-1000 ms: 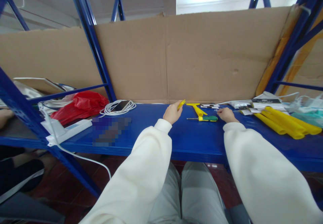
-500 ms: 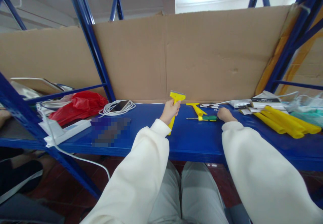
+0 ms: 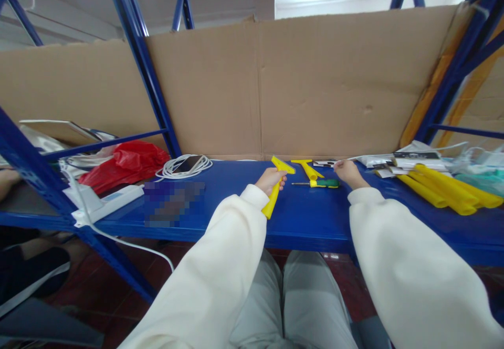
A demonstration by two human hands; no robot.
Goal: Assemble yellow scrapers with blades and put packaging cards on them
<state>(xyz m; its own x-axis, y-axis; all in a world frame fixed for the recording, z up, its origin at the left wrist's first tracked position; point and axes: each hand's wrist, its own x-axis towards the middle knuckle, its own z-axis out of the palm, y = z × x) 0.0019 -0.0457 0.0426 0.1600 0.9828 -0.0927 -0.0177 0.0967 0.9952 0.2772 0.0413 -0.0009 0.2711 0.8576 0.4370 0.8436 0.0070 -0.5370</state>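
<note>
Our sleeves [image 3: 214, 254]: cream-white, long, loose, plain, gathered at close-fitting cuffs [image 3: 254, 196]. We wear light grey trousers [image 3: 313, 296], softly creased.

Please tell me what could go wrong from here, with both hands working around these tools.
The screwdriver lies with its bare shaft toward the left hand, so a sideways move might bring the fingers against its tip. The right hand is close to its green handle and could knock it. The white cord droops over the front edge of the blue shelf, where the left sleeve might snag it.
</note>
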